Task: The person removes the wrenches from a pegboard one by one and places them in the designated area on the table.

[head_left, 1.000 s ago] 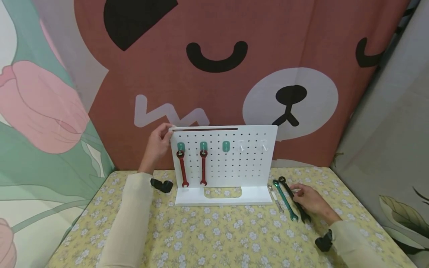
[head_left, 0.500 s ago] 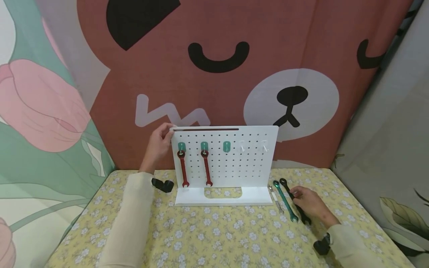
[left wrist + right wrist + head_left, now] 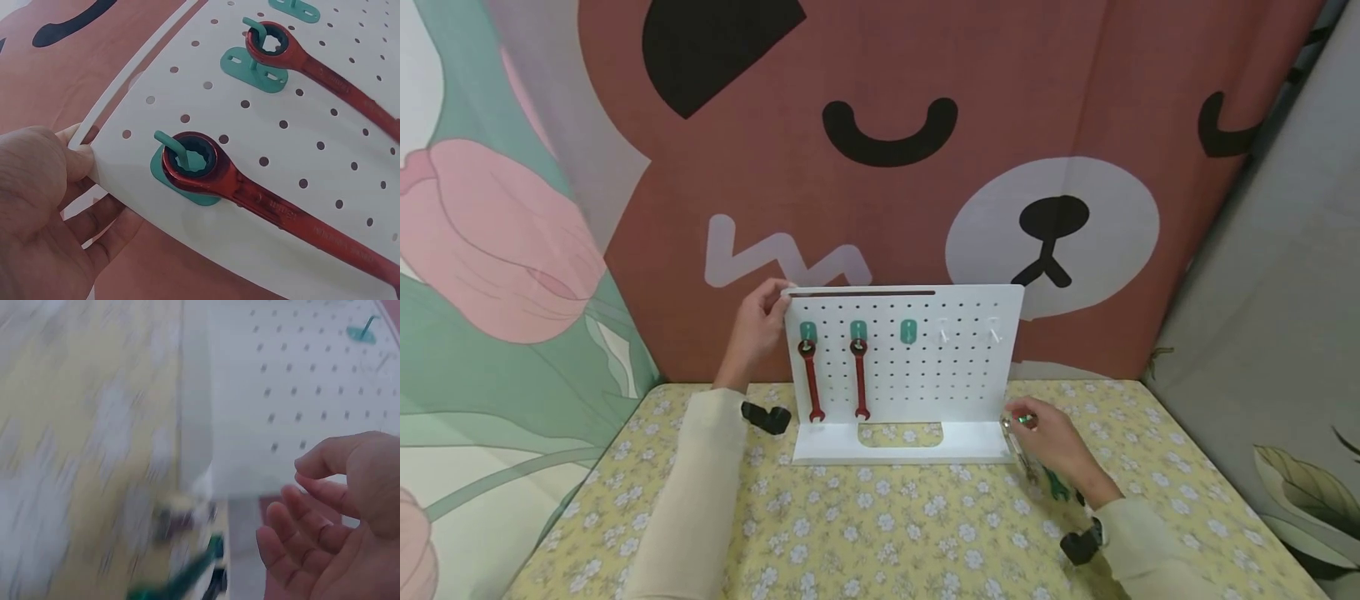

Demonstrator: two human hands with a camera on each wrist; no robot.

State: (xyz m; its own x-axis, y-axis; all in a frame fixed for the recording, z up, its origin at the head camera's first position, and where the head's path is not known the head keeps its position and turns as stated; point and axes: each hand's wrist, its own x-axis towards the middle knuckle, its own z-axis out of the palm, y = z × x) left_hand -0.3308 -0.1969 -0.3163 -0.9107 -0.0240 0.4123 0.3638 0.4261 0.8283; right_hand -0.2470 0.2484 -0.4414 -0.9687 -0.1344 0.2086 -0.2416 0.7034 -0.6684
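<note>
My left hand (image 3: 757,327) grips the top left corner of a white pegboard stand (image 3: 887,387), thumb in front and fingers behind. Two red ratchet wrenches (image 3: 281,206) hang by their ring ends on green hooks (image 3: 256,72). Over at the stand's right side, my right hand (image 3: 1052,437) hovers above a green wrench (image 3: 1057,487) and a small silver wrench (image 3: 1019,450). Its thumb and index finger meet at the tips with nothing seen between them; the other fingers are loosely bent. A black wrench (image 3: 215,584) is mostly hidden beneath that hand.
A third green hook (image 3: 908,331) and two clear hooks (image 3: 943,332) on the pegboard carry nothing. The stand rests on a table with a yellow floral cloth (image 3: 887,533). Behind it hangs a printed bear curtain (image 3: 887,217).
My right hand has left the black wrench and moved left over the green and silver wrenches. The second red wrench swung slightly and hangs nearly straight. My left hand stays on the corner.
</note>
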